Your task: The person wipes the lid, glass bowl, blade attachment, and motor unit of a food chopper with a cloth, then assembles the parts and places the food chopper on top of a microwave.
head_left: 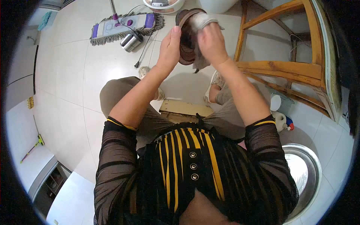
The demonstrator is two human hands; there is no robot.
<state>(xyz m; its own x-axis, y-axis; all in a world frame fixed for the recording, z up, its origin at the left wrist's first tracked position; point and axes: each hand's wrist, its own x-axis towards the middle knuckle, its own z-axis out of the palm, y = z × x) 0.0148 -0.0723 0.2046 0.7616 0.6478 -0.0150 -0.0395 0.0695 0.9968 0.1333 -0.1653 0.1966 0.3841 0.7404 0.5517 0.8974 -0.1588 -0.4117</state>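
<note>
In front of me, over the floor between my feet, my left hand (171, 47) grips a brown sandal (187, 50) by its left side. The sandal is held upright, with a strap arching across its upper end. My right hand (212, 43) is closed on a whitish-grey cloth (202, 21), bunched over the fingers and pressed at the sandal's right side. Part of the cloth hangs below that hand. The right fingers are slightly blurred and partly covered by the cloth.
A flat mop (125, 27) lies ahead left, beside a metal kettle-like vessel (131, 41) and a cord with a plug (137, 64). A wooden chair frame (279, 67) stands right. A metal basin (317, 165) and a white bottle (279, 120) are lower right.
</note>
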